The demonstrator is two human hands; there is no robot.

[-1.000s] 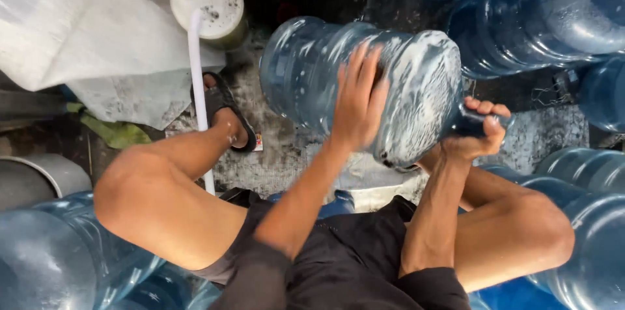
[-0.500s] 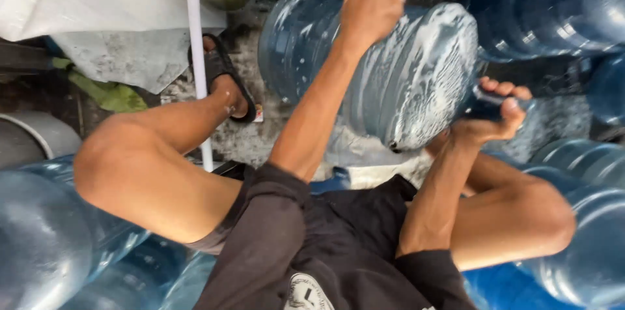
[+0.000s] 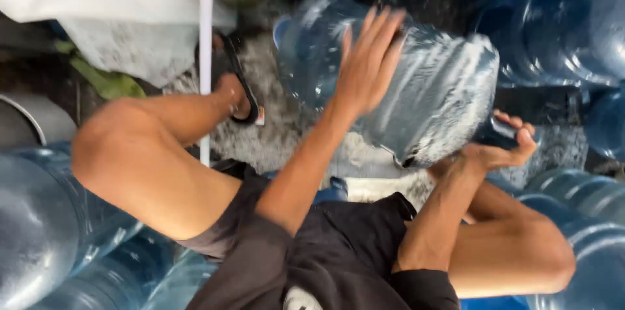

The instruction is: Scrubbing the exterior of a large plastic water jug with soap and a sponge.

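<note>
Fingers (image 3: 374,43) of my left hand (image 3: 366,66) spread flat on the soapy jug (image 3: 430,88), right hand (image 3: 501,147) gripping its neck (image 3: 496,131); suds unrinsed.

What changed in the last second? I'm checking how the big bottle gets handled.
The left hand slid from the lower side of the big water bottle up across its body, and now rests open on the upper part with fingers spread. The right hand kept its grip on the bottle's neck. The bottle stayed on its side, soapy at the neck end; the white pipe did not move.
</note>
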